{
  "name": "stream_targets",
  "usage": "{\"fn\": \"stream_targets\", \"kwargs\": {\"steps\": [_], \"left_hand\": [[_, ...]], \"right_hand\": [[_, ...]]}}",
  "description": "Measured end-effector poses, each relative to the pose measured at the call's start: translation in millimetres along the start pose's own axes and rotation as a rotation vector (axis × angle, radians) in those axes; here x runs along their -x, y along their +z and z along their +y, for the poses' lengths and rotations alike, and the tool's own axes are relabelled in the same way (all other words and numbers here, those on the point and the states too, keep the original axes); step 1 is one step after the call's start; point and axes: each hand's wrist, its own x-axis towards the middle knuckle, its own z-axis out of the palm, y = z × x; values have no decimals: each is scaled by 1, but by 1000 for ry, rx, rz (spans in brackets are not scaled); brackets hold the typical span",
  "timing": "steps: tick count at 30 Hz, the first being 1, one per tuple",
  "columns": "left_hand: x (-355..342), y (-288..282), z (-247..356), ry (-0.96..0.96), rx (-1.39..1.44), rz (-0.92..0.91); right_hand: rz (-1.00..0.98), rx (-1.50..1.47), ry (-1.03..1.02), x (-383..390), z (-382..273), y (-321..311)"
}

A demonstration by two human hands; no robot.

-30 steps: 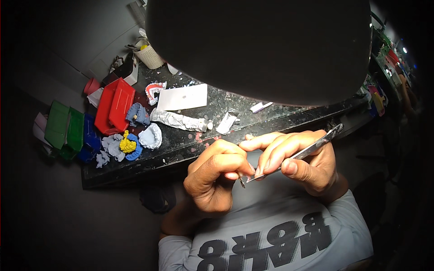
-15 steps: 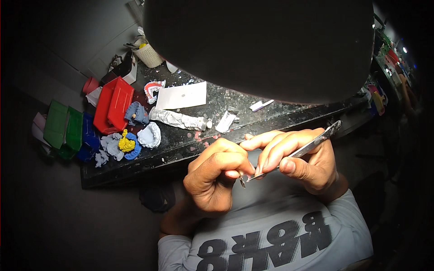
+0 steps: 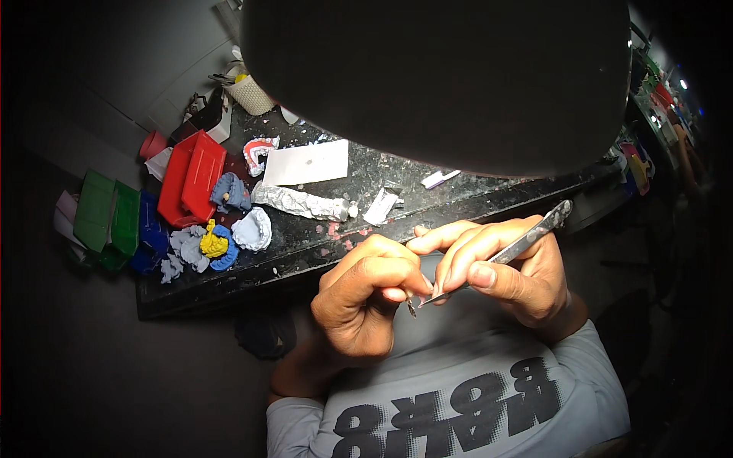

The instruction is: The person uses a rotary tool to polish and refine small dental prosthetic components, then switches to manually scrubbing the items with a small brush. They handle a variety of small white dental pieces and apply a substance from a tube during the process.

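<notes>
My left hand is closed in a pinch at chest height. From its fingertips sticks a small, thin, shiny metal-looking piece, mostly hidden by the fingers. Beside it, my right hand is closed round a slim flat metal tool, broad and stained at its upper end and tapering to a fine point. That point lies close to the small piece; whether they touch I cannot tell. The fingertips of both hands meet or nearly meet.
Beyond my hands, a dark speckled bench holds a foil-like crumpled tube, a white card, a small packet and a toothbrush-like item. Dental moulds and a red bin stand left. A large dark shape blocks the top.
The metal tool has turned slightly in my right hand, so more of its flat side shows. My left hand has shifted very slightly right with the small piece.
</notes>
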Motion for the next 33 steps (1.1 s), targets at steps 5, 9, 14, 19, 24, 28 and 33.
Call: {"fn": "stream_targets", "kwargs": {"steps": [5,9,14,19,24,28,33], "left_hand": [[1,2,0,-11,20,-1],[0,1,-3,4,-12,-30],[0,0,-4,2,-38,-40],[-2,5,-2,-81,-22,35],[-1,5,0,-110,-16,29],[0,6,0,-119,-9,29],[3,4,-6,-207,111,95]], "right_hand": [[-26,20,-4,1,1,-4],[-26,47,6,2,0,-5],[-44,49,85,3,-3,-7],[-71,134,113,4,-5,-7],[-69,146,96,3,-7,-9],[-35,110,65,4,-4,-8],[20,-5,-87,-4,8,-22]]}}
